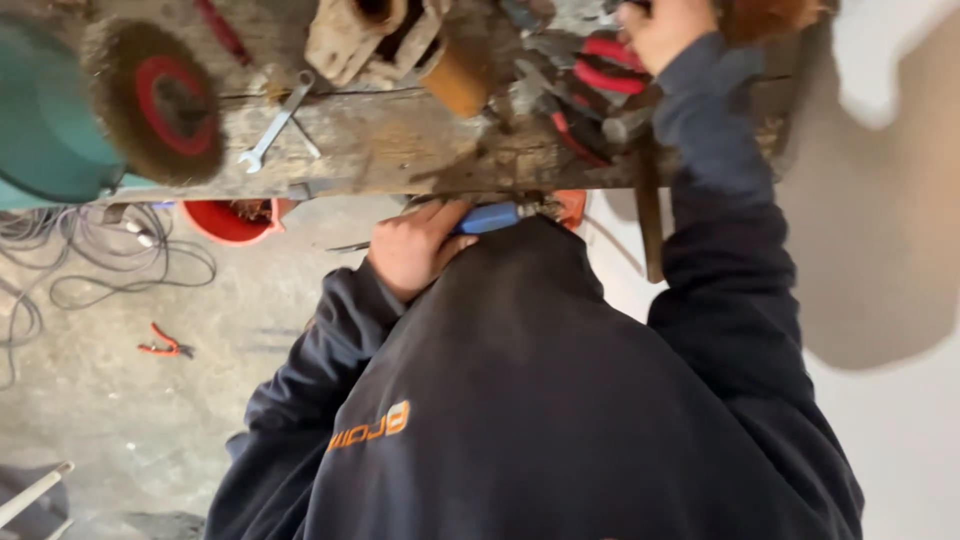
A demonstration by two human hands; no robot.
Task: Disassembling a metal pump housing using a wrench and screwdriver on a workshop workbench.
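Nearest the camera is a broad dark navy sweatshirt (pixel 540 400), soft and matte, with both sleeves stretched toward a rough wooden table (pixel 400 150). The left hand (pixel 412 248) sits just under the table's front edge, its grip wrapped tight around the smooth blue handle of a tool (pixel 490 217), probably a screwdriver, though its metal end is lost in shadow under the plank. The handle lies roughly level, pointing right, touching the sweatshirt's dark fabric.

The right hand (pixel 660 28) reaches further, up over the tabletop at the frame's edge; its fingers curl down among the clutter there, but whether its grip has hold of anything I cannot tell. Just beside it lie red-and-black handled pliers (pixel 600 65), and a dark wooden hammer handle (pixel 648 215) hangs down past the table's edge.

Further left on the worn, stained boards rest a slim steel open-ended spanner (pixel 275 125), a tan cylinder (pixel 458 78), and a bristly round wire brush wheel (pixel 155 100) with a red hub, set against a teal machine housing (pixel 45 110).

On the concrete floor beyond sit a red bucket (pixel 225 220), loose grey cables (pixel 110 260) and small red pliers (pixel 165 347).
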